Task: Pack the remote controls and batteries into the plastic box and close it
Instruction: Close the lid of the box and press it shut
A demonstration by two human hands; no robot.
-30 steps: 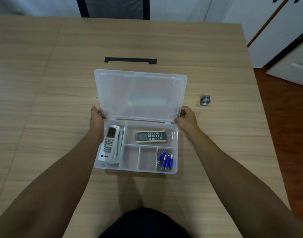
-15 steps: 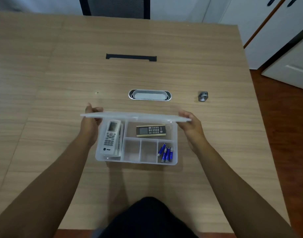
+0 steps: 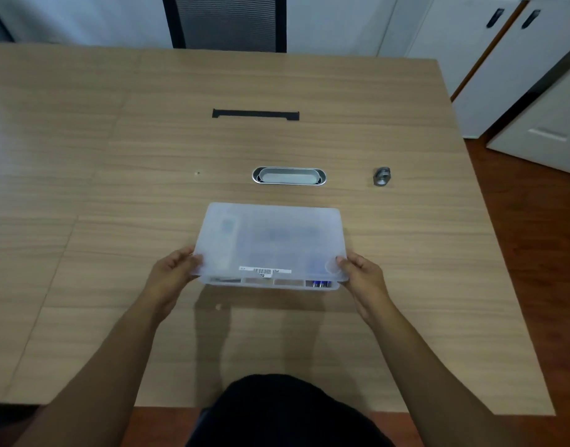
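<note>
The translucent plastic box [image 3: 270, 243] lies on the wooden table with its lid down over the base. Through the cloudy lid I make out a white remote [image 3: 227, 243] on the left and a faint darker remote [image 3: 282, 235] at the top middle. Blue batteries [image 3: 319, 283] show through the front wall at the right. A barcode sticker sits on the lid's near edge. My left hand [image 3: 172, 275] grips the lid's near left corner, and my right hand [image 3: 362, 277] grips its near right corner.
A silver oval cable grommet [image 3: 289, 176] is set in the table just behind the box. A small metal fitting [image 3: 382, 176] lies to the right of it. A black slot [image 3: 255, 114] is farther back, a chair [image 3: 227, 22] beyond, white cabinets [image 3: 503, 66] at right.
The lid swung from upright down onto the base, covering the remotes and batteries. Both hands moved with it from the box's far corners to its near corners.
</note>
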